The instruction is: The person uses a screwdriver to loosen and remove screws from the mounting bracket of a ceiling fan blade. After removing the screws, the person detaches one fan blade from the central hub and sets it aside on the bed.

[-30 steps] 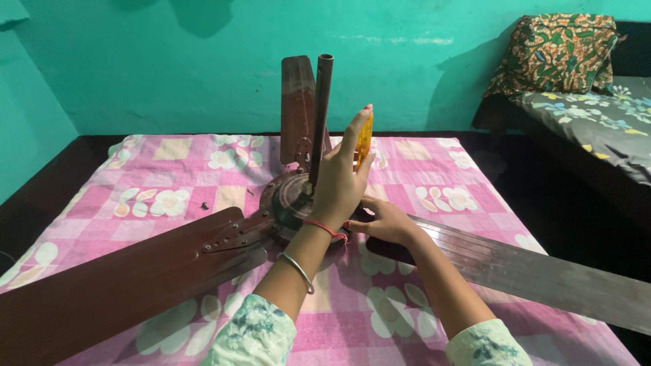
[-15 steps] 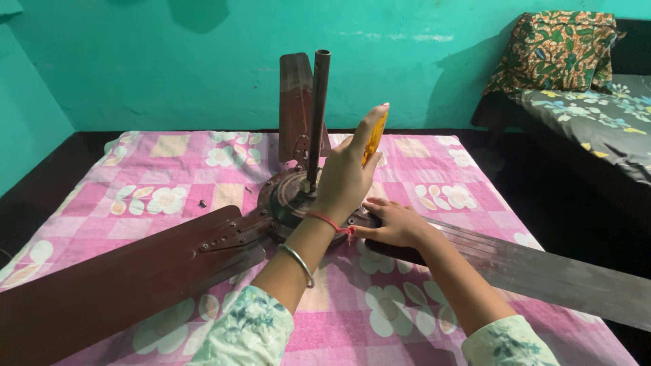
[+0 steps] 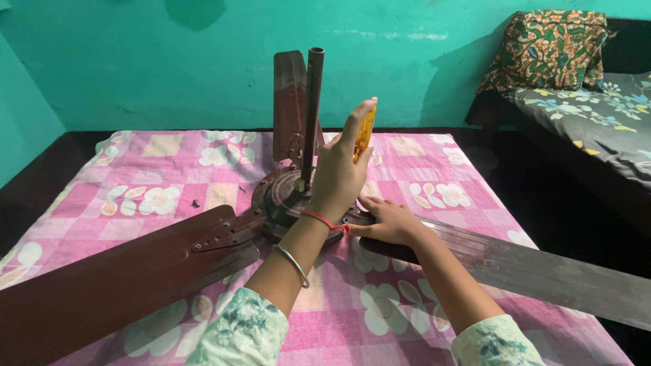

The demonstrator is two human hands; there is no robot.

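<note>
A brown ceiling fan lies on a pink floral cloth (image 3: 169, 183), with its motor hub (image 3: 278, 196) facing up and its down rod (image 3: 312, 108) standing upright. My left hand (image 3: 337, 177) is wrapped around a yellow-handled screwdriver (image 3: 365, 132), held upright over the hub's right side; its tip is hidden behind the hand. My right hand (image 3: 388, 221) lies flat on the root of the right blade (image 3: 542, 271), next to the hub. A second blade (image 3: 122, 278) reaches toward the lower left, and a third blade (image 3: 288, 95) points away behind the rod.
A small dark screw (image 3: 195, 202) lies on the cloth left of the hub. A bed with a floral sheet (image 3: 597, 108) and a patterned pillow (image 3: 549, 47) stands at the right. A green wall (image 3: 169, 61) runs behind. The floor around the cloth is dark.
My left hand has shifted slightly on the screwdriver handle, swaying right and back. The right hand stays on the blade root, and the fan has not moved.
</note>
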